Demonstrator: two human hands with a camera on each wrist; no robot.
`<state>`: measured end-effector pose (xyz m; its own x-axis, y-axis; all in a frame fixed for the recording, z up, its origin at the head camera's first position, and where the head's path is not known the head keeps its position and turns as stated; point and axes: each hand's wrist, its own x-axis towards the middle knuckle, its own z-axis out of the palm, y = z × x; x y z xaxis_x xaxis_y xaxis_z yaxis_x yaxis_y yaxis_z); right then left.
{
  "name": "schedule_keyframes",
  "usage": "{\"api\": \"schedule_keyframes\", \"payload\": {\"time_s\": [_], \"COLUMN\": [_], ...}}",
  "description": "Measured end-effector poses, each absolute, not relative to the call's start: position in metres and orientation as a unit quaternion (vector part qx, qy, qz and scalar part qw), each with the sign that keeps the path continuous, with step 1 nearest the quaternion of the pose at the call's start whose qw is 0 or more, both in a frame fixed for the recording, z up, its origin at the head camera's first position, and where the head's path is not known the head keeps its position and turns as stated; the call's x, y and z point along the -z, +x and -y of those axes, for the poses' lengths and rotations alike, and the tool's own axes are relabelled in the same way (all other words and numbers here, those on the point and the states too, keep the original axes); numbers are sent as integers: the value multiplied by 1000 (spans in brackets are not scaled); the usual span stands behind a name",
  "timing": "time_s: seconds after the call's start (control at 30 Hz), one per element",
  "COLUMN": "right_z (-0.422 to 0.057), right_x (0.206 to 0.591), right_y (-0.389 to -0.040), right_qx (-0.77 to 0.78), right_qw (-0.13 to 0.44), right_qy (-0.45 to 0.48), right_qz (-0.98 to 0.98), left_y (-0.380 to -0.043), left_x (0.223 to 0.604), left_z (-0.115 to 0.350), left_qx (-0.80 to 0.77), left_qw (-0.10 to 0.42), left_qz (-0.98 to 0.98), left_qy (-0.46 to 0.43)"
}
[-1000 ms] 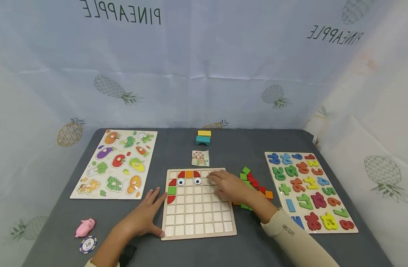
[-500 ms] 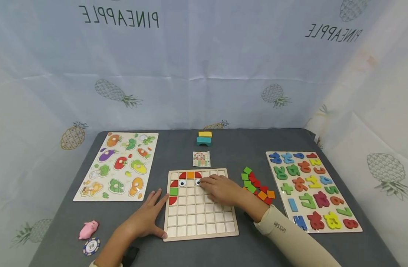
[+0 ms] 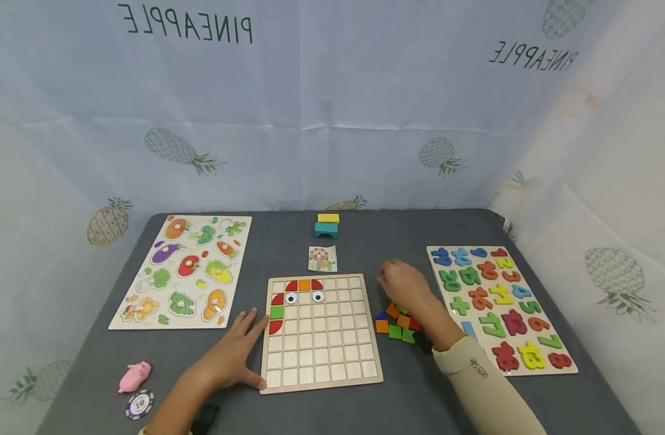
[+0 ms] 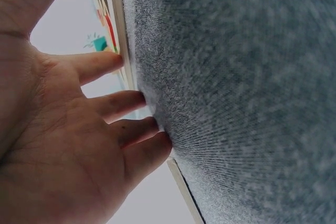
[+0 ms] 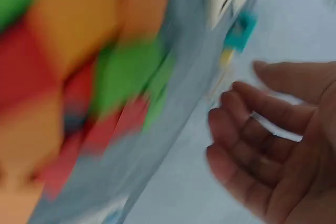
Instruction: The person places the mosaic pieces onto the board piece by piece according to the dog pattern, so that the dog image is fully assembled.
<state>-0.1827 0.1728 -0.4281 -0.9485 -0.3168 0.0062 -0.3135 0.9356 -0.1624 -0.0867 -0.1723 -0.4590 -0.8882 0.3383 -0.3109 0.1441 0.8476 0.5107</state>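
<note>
A wooden grid board (image 3: 321, 357) lies in front of me, with red, orange and green tiles along its upper-left squares. Two googly eyes (image 3: 291, 298) sit in its second row. My left hand (image 3: 229, 356) has its fingers spread, index fingertip and thumb touching the board's left edge; in the left wrist view those fingers look nearly straight. My right hand (image 3: 405, 285) hovers above the far part of a pile of coloured tiles (image 3: 395, 331), hiding some of them. Seen in the right wrist view, its fingers (image 5: 252, 171) are loosely bent and hold nothing.
A picture card (image 3: 323, 258) lies behind the board, with teal (image 3: 326, 229) and yellow (image 3: 328, 218) blocks beyond. A vegetable puzzle (image 3: 188, 266) is at left, a letter-and-number puzzle (image 3: 496, 302) at right. A pink pig (image 3: 135, 377) and a poker chip (image 3: 139, 404) lie front left.
My right hand went left to the right-hand googly eye on the board, then moved off to the right over the tile pile. My left hand stays at the board's edge.
</note>
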Motion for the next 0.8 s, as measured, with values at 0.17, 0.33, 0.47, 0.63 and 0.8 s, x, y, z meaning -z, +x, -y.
{"api": "schedule_keyframes", "payload": {"time_s": [0.17, 0.33, 0.47, 0.63, 0.8], "right_z": [-207, -216, -215, -216, -218], "right_x": [429, 437, 442, 444, 445], "right_y": [-192, -196, -201, -205, -205], "right_qx": [83, 117, 107, 96, 112], "right_qw": [82, 113, 107, 114, 102], "right_qy": [-60, -63, -53, -45, -48], "right_qz": [-991, -985, -987, -988, -987], "left_y": [-88, -88, -87, -87, -86], "left_x": [458, 460, 461, 460, 460], "left_z": [174, 174, 175, 175, 176], "left_qx": [-239, -238, -236, -240, -244], "left_qw": [198, 204, 206, 203, 189], "left_qz": [-941, -941, -941, -941, -941], "left_qy": [133, 130, 124, 127, 140]}}
